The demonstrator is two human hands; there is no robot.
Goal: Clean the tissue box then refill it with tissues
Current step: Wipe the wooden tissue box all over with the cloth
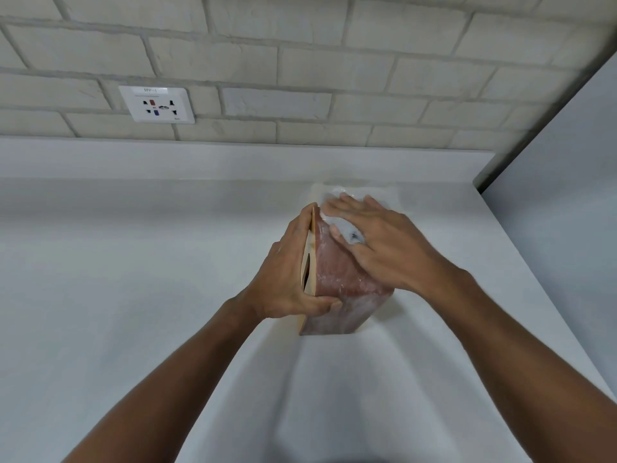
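On smooth white counter [133,262], wooden tissue box [337,272]

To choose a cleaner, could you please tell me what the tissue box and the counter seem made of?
Tissue box: likely wood or wood-look board; reddish-brown streaked sides, pale tan slotted face, matte. Counter: smooth white, seamless, faintly glossy; possibly solid surface or laminate, unclear which.

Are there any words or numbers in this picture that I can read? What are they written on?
"SPP-1": on the little strip at the top of the white wall socket; it is blurry, so the first letter is unsure.
Tiny mark in the socket's lower right corner: too small to read.
Tissue box: no words show on the sides in view.
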